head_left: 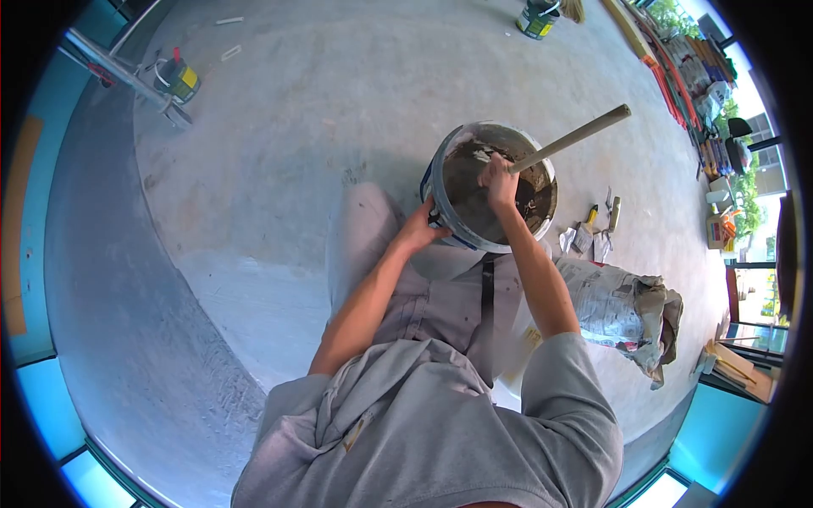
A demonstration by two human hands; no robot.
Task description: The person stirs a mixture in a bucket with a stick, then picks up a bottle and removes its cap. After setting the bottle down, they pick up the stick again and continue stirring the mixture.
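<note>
A round bucket (434,182) stands tilted in front of my knees, its inner wall smeared with grey-brown wet mix (470,199). My left hand (417,229) grips the near left side of the bucket below the rim. Inside the opening, my right hand (500,179) is closed around the lower part of a wooden stick (576,135). The stick slants up and out over the bucket's right rim. Its lower end is hidden by my hand and the bucket.
An opened paper sack (614,300) lies beside my right leg. Several trowels and scrapers (584,237) rest right of the bucket. Dark green buckets (178,82) stand far left and at the top (537,21). A metal frame leg (127,72) reaches in at left; boards and materials (703,85) line the right.
</note>
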